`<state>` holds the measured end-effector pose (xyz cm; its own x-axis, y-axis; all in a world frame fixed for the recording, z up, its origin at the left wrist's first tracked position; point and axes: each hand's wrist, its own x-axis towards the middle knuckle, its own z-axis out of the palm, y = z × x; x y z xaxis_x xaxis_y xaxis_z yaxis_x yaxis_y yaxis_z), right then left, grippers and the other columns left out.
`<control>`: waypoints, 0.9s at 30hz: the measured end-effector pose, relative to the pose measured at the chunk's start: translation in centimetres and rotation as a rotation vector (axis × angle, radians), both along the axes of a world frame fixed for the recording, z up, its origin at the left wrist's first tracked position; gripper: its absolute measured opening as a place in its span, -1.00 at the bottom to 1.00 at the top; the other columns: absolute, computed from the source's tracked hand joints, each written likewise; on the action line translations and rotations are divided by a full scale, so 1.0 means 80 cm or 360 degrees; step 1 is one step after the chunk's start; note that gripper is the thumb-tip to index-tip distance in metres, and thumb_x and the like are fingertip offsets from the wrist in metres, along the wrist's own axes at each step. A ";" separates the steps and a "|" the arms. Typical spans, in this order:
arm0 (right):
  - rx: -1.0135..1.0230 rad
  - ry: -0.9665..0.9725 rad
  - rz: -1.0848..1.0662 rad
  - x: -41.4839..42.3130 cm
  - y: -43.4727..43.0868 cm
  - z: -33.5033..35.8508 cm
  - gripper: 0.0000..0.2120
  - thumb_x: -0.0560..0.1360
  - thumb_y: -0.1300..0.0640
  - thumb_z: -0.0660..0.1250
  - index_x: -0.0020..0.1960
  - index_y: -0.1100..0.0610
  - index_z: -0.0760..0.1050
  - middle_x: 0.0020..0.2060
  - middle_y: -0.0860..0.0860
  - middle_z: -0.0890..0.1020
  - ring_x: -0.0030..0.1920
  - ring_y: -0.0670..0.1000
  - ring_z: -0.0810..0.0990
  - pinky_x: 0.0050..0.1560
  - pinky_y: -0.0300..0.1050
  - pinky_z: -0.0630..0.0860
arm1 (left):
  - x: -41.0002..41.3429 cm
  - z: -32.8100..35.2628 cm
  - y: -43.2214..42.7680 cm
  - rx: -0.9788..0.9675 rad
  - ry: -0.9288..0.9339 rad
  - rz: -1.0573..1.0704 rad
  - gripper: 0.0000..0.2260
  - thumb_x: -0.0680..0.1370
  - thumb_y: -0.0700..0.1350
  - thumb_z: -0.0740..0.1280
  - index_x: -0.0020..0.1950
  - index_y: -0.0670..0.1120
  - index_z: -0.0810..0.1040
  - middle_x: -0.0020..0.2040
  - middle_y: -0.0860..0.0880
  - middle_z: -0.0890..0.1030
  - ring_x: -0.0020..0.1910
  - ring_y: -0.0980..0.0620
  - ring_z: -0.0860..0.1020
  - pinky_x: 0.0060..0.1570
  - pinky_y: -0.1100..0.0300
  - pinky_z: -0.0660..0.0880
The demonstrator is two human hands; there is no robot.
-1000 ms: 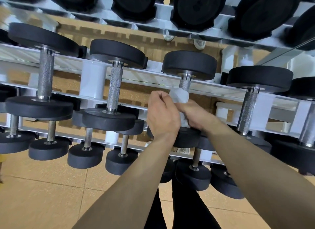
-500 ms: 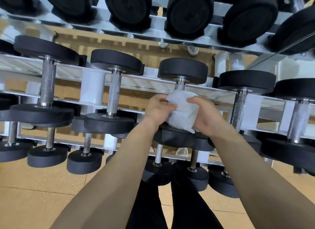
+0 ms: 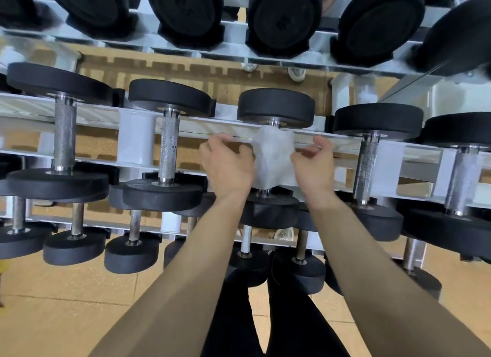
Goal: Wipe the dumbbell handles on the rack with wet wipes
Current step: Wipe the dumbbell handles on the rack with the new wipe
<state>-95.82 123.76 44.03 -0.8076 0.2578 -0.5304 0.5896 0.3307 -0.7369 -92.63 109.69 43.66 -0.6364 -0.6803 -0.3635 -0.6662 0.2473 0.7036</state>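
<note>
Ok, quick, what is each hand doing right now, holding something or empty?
Left hand: fingers curled, gripping the left edge of the wet wipe wrapped round the dumbbell handle.
Right hand: fingers pinching the wipe's right edge.

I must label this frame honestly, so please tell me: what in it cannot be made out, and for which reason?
1. Head view: the handle of the middle dumbbell is hidden under the wet wipe, which the left hand and the right hand grip.
2. Top-row dumbbells: cut off by the upper edge; their end markings are too blurred to read.
3. Bottom-row dumbbells: partly hidden by the forearms.
</note>
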 end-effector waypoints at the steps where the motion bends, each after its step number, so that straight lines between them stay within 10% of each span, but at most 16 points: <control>1: 0.0166 0.0059 0.0071 0.012 -0.003 0.002 -0.45 0.53 0.24 0.34 0.49 0.12 0.32 0.25 0.04 0.48 0.28 0.10 0.50 0.38 0.02 0.42 | -0.002 0.003 0.008 0.0174 -0.0021 -0.0019 -0.72 0.52 -0.08 0.42 0.19 -0.04 0.45 0.17 -0.03 0.51 0.15 -0.02 0.50 0.11 0.14 0.44; 5: 0.0117 0.0114 0.0021 0.062 -0.019 0.001 -0.67 0.58 0.14 0.28 0.33 0.04 0.39 0.19 0.03 0.49 0.24 0.10 0.48 0.36 0.13 0.41 | -0.025 0.006 0.042 0.0994 -0.0294 -0.0151 -0.61 0.46 -0.01 0.55 0.14 -0.18 0.52 -0.05 -0.04 0.63 -0.04 -0.02 0.63 -0.07 0.14 0.52; 12: 0.0196 0.0073 -0.0114 0.073 -0.032 0.003 -0.76 0.61 0.11 0.24 0.27 0.04 0.45 0.10 -0.10 0.53 0.10 -0.07 0.51 0.02 -0.13 0.40 | -0.067 0.000 0.037 0.1322 -0.0323 -0.0076 -0.62 0.44 0.05 0.58 0.08 -0.18 0.63 -0.17 -0.09 0.70 -0.28 -0.04 0.68 -0.41 0.21 0.56; 18: 0.0202 0.0075 -0.0136 0.073 -0.033 -0.001 -0.82 0.60 0.11 0.24 0.19 0.02 0.47 0.05 -0.09 0.56 0.04 -0.07 0.54 -0.05 -0.18 0.42 | -0.078 -0.015 0.017 0.1631 -0.0312 -0.0267 -0.78 0.49 0.06 0.52 -0.09 -0.08 0.62 -0.32 -0.02 0.59 -0.28 -0.03 0.60 -0.16 0.14 0.55; 27: 0.0214 0.0064 -0.0175 0.072 -0.036 0.006 -0.88 0.61 0.11 0.21 0.11 0.01 0.47 0.02 -0.06 0.57 0.02 -0.02 0.55 0.06 0.01 0.54 | -0.055 -0.019 0.032 0.1127 -0.0466 -0.0319 -0.54 0.44 0.08 0.55 0.22 -0.12 0.55 0.03 -0.13 0.69 -0.01 -0.11 0.68 0.06 -0.05 0.65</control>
